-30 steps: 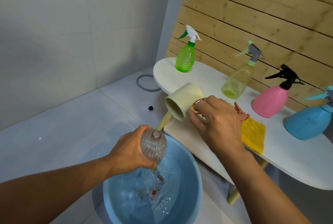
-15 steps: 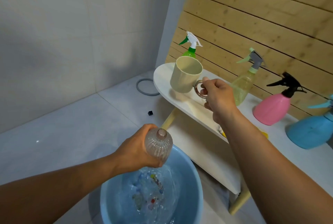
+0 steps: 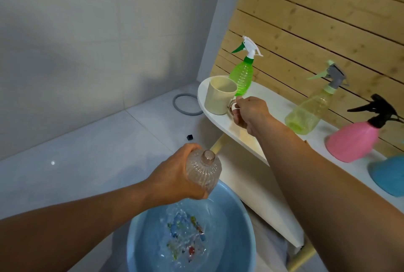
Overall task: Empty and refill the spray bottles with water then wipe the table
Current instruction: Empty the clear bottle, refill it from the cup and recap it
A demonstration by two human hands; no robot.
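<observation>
Spray bottles fill this scene, and the one in the grip is a clear ribbed plastic bottle (image 3: 203, 172) with its sprayer head off, its open neck pointing up. The left hand (image 3: 175, 175) wraps its fingers round the ribbed body from the left side and holds it over a round blue plastic basin (image 3: 240, 228) that sits directly below the grip, with water and small coloured bits inside. The forearm reaches in from the lower left, as it did a second ago, and the bottle has hardly shifted.

Further right and above that grip, the right hand (image 3: 249, 114) has changed most. A second ago it tipped a cream plastic mug (image 3: 219, 98) toward the bottle's neck; half a second ago the mug was lifted upright; now the mug stands on the left end of the white oval table (image 3: 271, 101). The fingers are curled at its transparent loop handle, thumb on top, still pinching it. The arm stretches out nearly straight from the lower right.

Just behind the mug stands a bright green ribbed spray bottle (image 3: 242, 77) with a white and green trigger. Right of the right hand, along the table, come a pale yellow-green translucent spray bottle (image 3: 306, 114), a pink rounded spray bottle (image 3: 352, 142) with a black trigger, and a blue rounded bottle (image 3: 389, 175) cut off by the edge.
</observation>
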